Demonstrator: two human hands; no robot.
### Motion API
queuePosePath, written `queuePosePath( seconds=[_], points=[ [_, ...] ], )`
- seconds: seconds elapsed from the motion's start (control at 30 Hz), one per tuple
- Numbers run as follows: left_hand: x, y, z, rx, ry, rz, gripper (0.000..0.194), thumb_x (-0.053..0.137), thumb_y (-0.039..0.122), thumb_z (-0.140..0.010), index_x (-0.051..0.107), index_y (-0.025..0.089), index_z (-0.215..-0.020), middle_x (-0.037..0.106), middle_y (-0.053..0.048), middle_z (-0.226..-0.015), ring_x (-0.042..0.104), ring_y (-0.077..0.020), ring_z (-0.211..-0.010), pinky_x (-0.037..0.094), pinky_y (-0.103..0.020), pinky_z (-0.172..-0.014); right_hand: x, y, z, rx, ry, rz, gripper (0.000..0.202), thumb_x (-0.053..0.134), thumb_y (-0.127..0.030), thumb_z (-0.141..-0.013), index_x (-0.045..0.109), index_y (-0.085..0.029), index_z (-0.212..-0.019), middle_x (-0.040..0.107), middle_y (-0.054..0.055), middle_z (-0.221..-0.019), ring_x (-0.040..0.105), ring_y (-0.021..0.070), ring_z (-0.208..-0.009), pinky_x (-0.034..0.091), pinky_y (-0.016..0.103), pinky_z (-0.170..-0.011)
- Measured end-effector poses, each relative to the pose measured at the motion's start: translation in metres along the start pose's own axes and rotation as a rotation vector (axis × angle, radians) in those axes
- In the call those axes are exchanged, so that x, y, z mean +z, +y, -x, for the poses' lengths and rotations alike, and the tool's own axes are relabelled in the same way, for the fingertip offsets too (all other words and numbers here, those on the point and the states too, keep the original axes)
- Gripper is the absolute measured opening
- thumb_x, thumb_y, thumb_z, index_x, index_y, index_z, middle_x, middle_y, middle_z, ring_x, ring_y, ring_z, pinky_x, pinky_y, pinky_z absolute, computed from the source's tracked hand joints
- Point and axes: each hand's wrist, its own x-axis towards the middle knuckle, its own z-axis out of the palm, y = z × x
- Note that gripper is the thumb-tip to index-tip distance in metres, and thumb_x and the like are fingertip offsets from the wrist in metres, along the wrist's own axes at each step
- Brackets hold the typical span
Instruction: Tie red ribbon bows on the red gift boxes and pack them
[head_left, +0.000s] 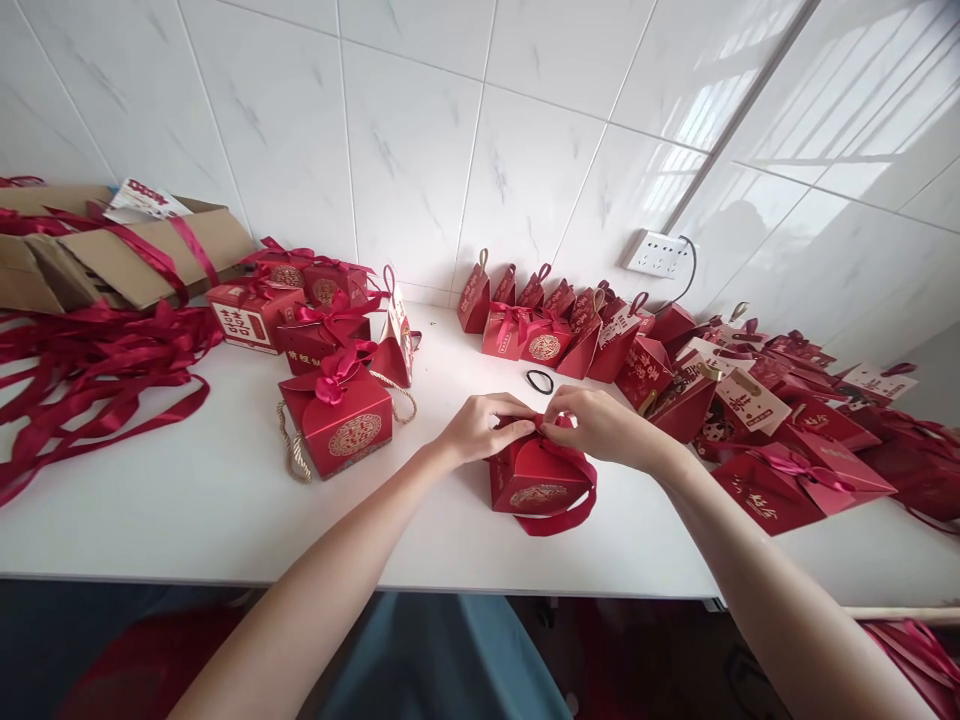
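Observation:
A red gift box (534,480) with a gold round emblem stands on the white table in front of me. My left hand (484,428) lies at its top, thumb and fingers closed on the red ribbon there. From the other side, my right hand (589,425) pinches the same ribbon (577,510), whose loose tail loops down the box's right side onto the table. The exact spot where the fingertips meet the ribbon is partly hidden. Left of my hands sits another red box (341,420) with a ribbon bow and twisted gold cord handles.
Loose red ribbons (105,370) spread at the left below a cardboard carton (135,260). Several red boxes (255,315) stand behind on the left, and many more crowd the right (802,480). A black ring (539,381) lies behind my hands. A power strip (660,255) rests against the tiled wall.

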Motion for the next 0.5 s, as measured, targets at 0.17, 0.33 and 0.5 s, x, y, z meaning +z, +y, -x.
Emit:
queuePosePath(
  seconds=[0.17,0.33,0.5],
  points=[
    [0.000,0.001,0.000,-0.022,-0.007,0.022,0.018,0.060,0.028,-0.081,0.074,0.020,-0.091,0.072,-0.004,-0.100,0.066,-0.0190,-0.095,0.049,-0.029,-0.086,-0.006,-0.007,-0.007,0.099,-0.121,0.091,0.019,0.053,-0.023,-0.077,0.069,-0.020,-0.067,0.065,0.006,-0.068,0.060,0.0189,-0.063,0.036,0.026,-0.051],
    [0.000,0.000,0.000,-0.053,-0.002,0.046,0.021,0.062,0.031,-0.080,0.073,0.018,-0.090,0.072,-0.006,-0.097,0.066,-0.0188,-0.089,0.050,-0.029,-0.080,-0.015,0.000,-0.001,0.066,-0.129,-0.052,0.018,0.052,-0.026,-0.082,0.069,-0.020,-0.084,0.069,0.006,-0.090,0.063,0.0207,-0.084,0.046,0.028,-0.068],
    [-0.001,0.000,0.001,-0.044,-0.004,0.036,0.021,0.059,0.028,-0.080,0.072,0.018,-0.093,0.072,-0.005,-0.096,0.065,-0.0179,-0.087,0.049,-0.028,-0.077,-0.010,0.005,0.014,-0.055,-0.063,-0.167,0.027,0.053,-0.043,-0.087,0.066,-0.022,-0.097,0.064,0.006,-0.097,0.061,0.0203,-0.088,0.048,0.031,-0.076]
  ],
)
